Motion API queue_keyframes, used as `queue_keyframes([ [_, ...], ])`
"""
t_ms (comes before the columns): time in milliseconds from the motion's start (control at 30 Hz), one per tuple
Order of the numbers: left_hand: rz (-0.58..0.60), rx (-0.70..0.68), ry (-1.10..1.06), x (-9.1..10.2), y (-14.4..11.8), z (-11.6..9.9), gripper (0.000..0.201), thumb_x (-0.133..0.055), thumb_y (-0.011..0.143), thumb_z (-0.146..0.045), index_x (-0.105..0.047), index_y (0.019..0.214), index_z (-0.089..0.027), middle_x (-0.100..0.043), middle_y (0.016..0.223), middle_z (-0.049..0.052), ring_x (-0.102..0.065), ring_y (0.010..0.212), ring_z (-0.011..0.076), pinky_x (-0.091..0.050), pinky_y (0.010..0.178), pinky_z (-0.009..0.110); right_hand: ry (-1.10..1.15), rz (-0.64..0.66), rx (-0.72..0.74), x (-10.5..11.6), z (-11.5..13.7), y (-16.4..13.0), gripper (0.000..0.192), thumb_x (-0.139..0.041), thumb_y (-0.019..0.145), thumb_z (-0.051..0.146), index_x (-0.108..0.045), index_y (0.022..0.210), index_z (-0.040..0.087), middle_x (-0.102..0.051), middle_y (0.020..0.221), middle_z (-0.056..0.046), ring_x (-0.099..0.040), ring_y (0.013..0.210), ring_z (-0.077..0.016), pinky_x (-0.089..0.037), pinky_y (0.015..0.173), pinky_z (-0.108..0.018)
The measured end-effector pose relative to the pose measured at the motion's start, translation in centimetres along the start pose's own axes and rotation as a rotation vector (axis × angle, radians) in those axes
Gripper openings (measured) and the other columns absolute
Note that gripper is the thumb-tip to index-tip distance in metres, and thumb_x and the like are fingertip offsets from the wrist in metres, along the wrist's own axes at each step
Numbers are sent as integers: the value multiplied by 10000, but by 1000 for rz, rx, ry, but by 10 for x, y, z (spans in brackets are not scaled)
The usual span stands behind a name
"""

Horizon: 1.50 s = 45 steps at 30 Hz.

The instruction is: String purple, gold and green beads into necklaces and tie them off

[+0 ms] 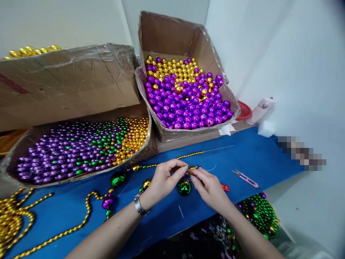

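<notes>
Bead strand [151,166], gold with larger purple and green baubles, lying on the blue worktop [253,154] before two bead-filled cartons.
Left hand [164,178] and right hand [208,187] both pinch narrow on the strand's end at a gold bead [192,167]; a green bauble [184,187] sits just beneath. Best practice: keep thread taut, fingertips close together.

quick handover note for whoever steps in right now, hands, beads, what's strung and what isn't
Left hand and right hand: fingertips pinch together on small beads at the end of the bead strand, above a large green bead.
Strung so far: gold strand with large green and purple beads, lying across the blue table.
Loose beads fill the near box and far box.
Snips lie right of the hands.
Left: strand end not closed off.
</notes>
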<state>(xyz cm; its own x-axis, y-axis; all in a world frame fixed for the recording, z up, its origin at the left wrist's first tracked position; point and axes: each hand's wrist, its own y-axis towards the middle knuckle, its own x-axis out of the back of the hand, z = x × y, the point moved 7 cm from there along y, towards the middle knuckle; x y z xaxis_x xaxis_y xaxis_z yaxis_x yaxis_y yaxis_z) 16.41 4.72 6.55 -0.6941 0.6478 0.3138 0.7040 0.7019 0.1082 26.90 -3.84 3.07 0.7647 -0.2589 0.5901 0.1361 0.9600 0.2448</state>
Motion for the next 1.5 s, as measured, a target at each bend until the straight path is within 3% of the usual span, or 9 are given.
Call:
queue_keyframes([
  [200, -75, 57, -186, 2, 4, -1, 230, -576, 832, -332, -637, 956, -148, -684, 900, 66, -634, 806, 185, -513, 731, 286, 72, -1, -38, -2, -3, 1, 229, -413, 948, 269, -619, 883, 191, -665, 793, -29, -625, 704, -129, -475, 661, -222],
  [300, 110, -36, -150, -19, 2, -2, 290, -606, 806, -311, -591, 1062, -175, -650, 1052, 75, -605, 950, 205, -477, 861, 326, 138, -36, -93, 14, 2, 6, 255, -312, 983, 310, -537, 961, 193, -629, 711, 5, -569, 525, -81, -447, 528, -182],
  [400, 356, -192, 44, -52, -3, -2, 255, -687, 717, -336, -602, 901, -182, -643, 963, 50, -581, 912, 208, -450, 845, 315, 227, -73, -110, 31, 16, 11, 233, -313, 983, 333, -506, 972, 202, -541, 610, 50, -532, 495, -71, -441, 533, -184],
  [500, 434, -285, 193, -72, -1, 6, 297, -695, 697, -409, -604, 878, -191, -642, 973, 57, -567, 938, 230, -417, 859, 329, 294, -127, -79, 48, 33, 15, 207, -384, 961, 346, -539, 965, 209, -475, 562, 65, -503, 505, -73, -425, 540, -198],
  [733, 529, -291, 534, -86, -4, 38, 374, -664, 680, -514, -634, 875, -197, -655, 860, 61, -602, 840, 235, -385, 888, 388, 692, -767, 58, 161, 29, 18, 136, -478, 940, 332, -550, 906, 222, -296, 533, 88, -297, 437, -45, -290, 432, -167],
  [933, 499, -247, 816, -70, -14, 41, 443, -607, 656, -601, -589, 831, -195, -647, 810, 62, -618, 728, 245, -450, 764, 395, 670, -935, -20, 219, -33, 23, 203, -580, 866, 413, -570, 915, 216, -287, 519, 94, -273, 442, -46, -285, 419, -157],
  [1100, 483, -39, 1045, -33, -19, 42, 604, -453, 679, -730, -607, 840, -168, -647, 674, 109, -630, 611, 296, -458, 570, 363, 694, -961, -110, 206, -76, 21, 252, -615, 830, 436, -573, 907, 200, -263, 524, 103, -268, 430, -36, -266, 393, -134],
  [1333, 404, 48, 1155, -8, -5, 55, 624, -427, 730, -704, -621, 916, -142, -666, 721, 161, -637, 642, 339, -472, 568, 410, 762, -895, -167, 178, -96, 33, 286, -608, 828, 445, -589, 967, 196, -308, 562, 90, -320, 454, -39, -325, 417, -136],
  [1500, 164, -179, 926, 18, 45, -13, 331, -432, 872, -456, -589, 1012, -201, -654, 897, 104, -623, 793, 236, -473, 699, 327, 507, -678, -221, 167, -79, 32, 317, -561, 851, 458, -593, 1031, 199, -513, 691, 13, -517, 601, -99, -446, 529, -195],
])
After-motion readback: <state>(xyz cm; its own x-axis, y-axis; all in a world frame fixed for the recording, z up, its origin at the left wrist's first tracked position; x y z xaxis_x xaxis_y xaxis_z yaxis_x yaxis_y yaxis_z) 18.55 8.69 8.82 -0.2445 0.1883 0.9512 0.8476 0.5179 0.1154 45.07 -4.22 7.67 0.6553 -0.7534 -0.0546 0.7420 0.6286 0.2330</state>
